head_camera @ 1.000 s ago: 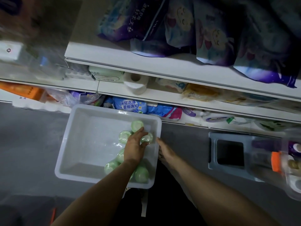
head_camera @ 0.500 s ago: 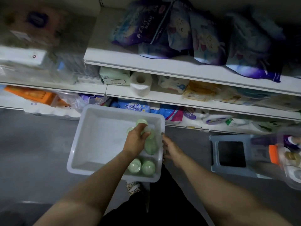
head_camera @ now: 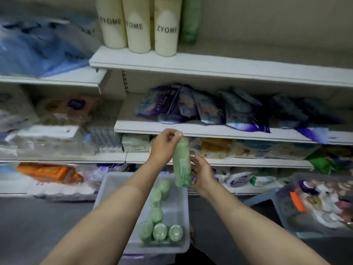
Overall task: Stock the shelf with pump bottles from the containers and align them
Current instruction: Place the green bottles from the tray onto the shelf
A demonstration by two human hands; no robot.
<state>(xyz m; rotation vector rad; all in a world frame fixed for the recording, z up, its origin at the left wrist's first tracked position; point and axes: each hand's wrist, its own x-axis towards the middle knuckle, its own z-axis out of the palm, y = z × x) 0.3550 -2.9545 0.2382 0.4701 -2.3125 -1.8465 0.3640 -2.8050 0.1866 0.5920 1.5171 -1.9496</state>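
A pale green pump bottle (head_camera: 181, 163) hangs upright in front of the shelves, above the white bin (head_camera: 112, 190). My left hand (head_camera: 164, 143) grips it by the cap at the top. My right hand (head_camera: 202, 174) holds its lower body from the right. Several more green bottles (head_camera: 156, 217) stand in the bin on the floor. On the top shelf (head_camera: 219, 67) stand three cream ZYOME bottles (head_camera: 136, 27) and one green bottle (head_camera: 189, 22) to their right.
Purple packs (head_camera: 210, 109) fill the shelf below the top one. Tissue packs and boxes sit on the lower shelves and at the left. A clear crate (head_camera: 321, 205) of mixed items stands on the floor at the right, beside a grey stool (head_camera: 257, 197).
My left hand lifted a green bottle out of the bin to shelf height. My right hand left the bin's rim and took the bottle's lower part. The view tilted up.
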